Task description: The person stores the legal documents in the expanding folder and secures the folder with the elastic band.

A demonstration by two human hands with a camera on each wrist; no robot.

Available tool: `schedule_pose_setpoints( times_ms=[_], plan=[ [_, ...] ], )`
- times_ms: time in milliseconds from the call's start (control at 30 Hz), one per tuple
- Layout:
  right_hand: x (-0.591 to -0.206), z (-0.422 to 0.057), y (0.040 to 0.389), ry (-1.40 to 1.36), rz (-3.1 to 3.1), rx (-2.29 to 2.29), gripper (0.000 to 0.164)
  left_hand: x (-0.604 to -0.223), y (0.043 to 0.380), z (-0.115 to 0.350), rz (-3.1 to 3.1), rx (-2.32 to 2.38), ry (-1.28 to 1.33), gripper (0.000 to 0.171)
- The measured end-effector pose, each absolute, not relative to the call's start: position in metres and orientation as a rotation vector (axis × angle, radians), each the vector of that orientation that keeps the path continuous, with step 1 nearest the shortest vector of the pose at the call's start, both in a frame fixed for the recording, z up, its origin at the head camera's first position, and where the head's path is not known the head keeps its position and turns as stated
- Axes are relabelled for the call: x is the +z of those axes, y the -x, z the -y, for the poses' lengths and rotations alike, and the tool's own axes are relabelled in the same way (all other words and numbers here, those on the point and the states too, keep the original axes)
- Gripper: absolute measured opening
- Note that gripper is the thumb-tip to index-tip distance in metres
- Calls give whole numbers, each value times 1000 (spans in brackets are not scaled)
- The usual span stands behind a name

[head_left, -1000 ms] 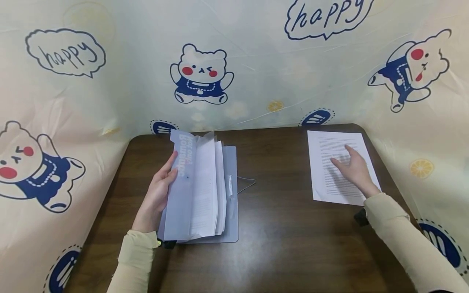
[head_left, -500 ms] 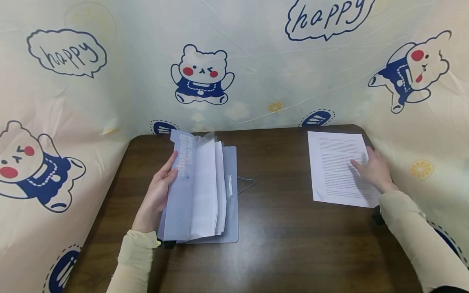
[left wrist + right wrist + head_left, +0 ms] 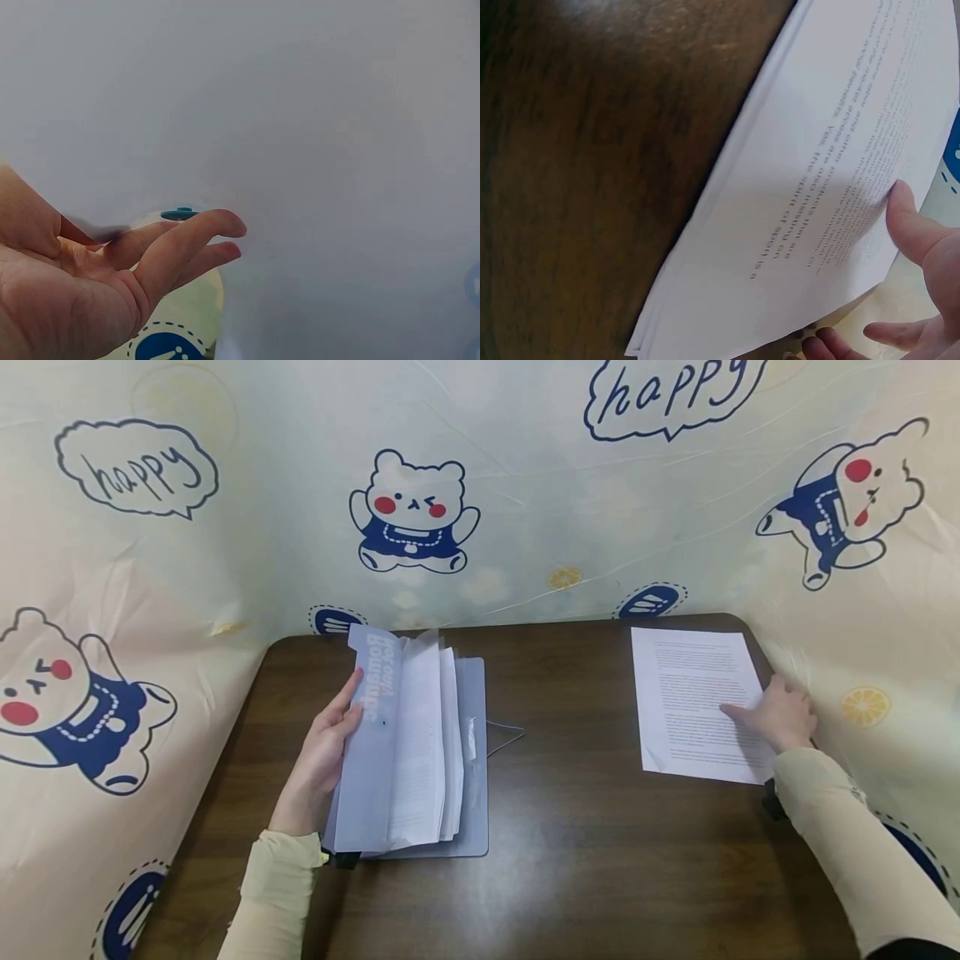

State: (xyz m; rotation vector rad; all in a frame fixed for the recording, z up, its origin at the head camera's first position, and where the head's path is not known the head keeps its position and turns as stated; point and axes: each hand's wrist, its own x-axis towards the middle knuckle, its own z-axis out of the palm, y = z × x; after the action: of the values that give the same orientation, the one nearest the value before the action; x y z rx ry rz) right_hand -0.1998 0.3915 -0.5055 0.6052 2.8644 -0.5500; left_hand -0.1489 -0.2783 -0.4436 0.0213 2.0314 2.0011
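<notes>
The right hand lies over the right edge of a small stack of printed sheets at the far right corner of the brown table. Its thumb rests on the text of the top page, while the right wrist view shows the other fingers spread well apart from the thumb, past the paper's edge and not gripping it, so most of the stack lies to that hand's left. Across the table, the left hand holds the left edge of a blue-grey folder, its thumb and a finger on the visible face of the lifted cover and other fingers behind. More papers sit inside, just right of that cover, and a thin cord loops from the folder's right side towards the stack, well apart from it.
</notes>
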Motion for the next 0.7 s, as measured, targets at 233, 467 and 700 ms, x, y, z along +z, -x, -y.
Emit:
schedule_pose_setpoints(
  times_ms=[233, 467, 700],
  plan=[
    [-502, -391, 203, -636, -2784, -503, 106, -442, 150, 278, -2029, 2003, -29, 62],
    [-503, -395, 202, -607, -2765, -565, 92, -442, 150, 277, -2032, 2003, -27, 62],
    [-500, -401, 200, -528, -2754, -751, 85, -442, 150, 276, -2029, 1999, -21, 62]
  ],
)
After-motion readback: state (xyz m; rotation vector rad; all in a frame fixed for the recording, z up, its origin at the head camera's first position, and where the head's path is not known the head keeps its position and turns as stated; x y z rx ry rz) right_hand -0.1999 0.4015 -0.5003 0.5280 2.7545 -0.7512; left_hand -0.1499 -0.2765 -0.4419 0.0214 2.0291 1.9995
